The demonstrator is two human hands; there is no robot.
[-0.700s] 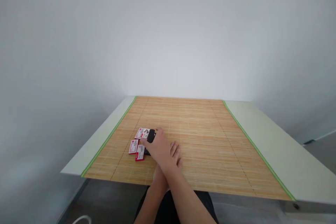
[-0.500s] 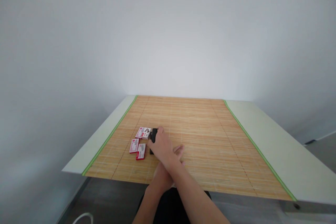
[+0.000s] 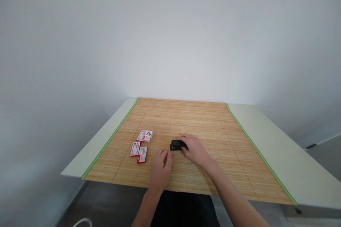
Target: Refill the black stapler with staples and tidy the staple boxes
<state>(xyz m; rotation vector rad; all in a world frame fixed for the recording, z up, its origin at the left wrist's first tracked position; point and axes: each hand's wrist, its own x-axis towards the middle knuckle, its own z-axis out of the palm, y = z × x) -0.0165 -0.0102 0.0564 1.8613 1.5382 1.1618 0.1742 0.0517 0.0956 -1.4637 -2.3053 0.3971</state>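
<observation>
Black plastic shows under my right hand: its fingers are curled around a small black stapler, which has come away from the red-and-white boxes toward the middle of the bamboo mat. My left hand, no longer crossed beneath, rests loosely open and empty on the surface, near the stapler.

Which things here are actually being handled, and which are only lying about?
In hand:
- small black object, gripped by the right hand
- left hand, resting on the bamboo mat beside it

Lying about:
- three red-and-white boxes
- pale table
</observation>
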